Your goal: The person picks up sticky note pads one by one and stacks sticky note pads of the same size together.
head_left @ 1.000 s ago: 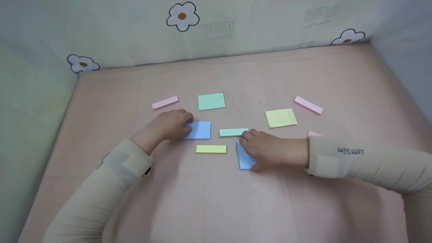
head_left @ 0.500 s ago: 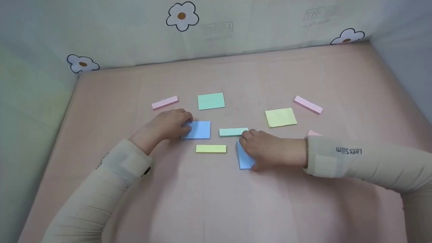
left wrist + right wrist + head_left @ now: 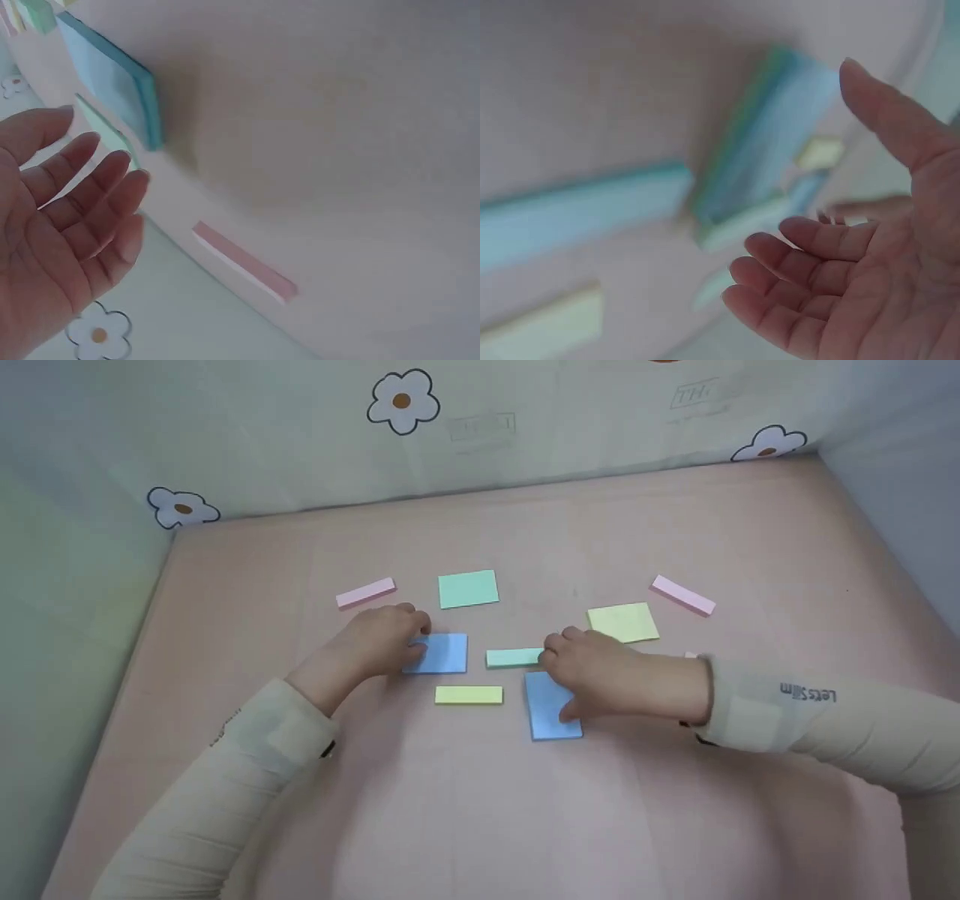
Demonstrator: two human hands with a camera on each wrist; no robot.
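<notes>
My left hand (image 3: 375, 637), fingers loosely bent, hovers at the left edge of a blue sticky note pad (image 3: 448, 654). In the left wrist view its fingers (image 3: 112, 191) hold nothing, and that blue pad (image 3: 112, 82) lies past the fingertips. Over the upper right of a second blue sticky note pad (image 3: 546, 720) is my right hand (image 3: 604, 671), its fingertips overlapping the end of a mint strip pad (image 3: 512, 658). The right wrist view shows this palm (image 3: 885, 285) bare, thumb spread from the fingers, with the blue pad (image 3: 772, 135) blurred beyond.
A yellow-green strip pad (image 3: 469, 695) lies between the blue pads. Farther back are a mint pad (image 3: 468, 589), a yellow pad (image 3: 626, 622) and two pink strip pads (image 3: 365, 593). A blue strip (image 3: 577, 206) shows in the right wrist view. A flowered cloth wall (image 3: 300, 435) borders the table.
My right hand has risen off the right blue pad and shifted slightly up and right, uncovering more of it. My left hand stays about where it was.
</notes>
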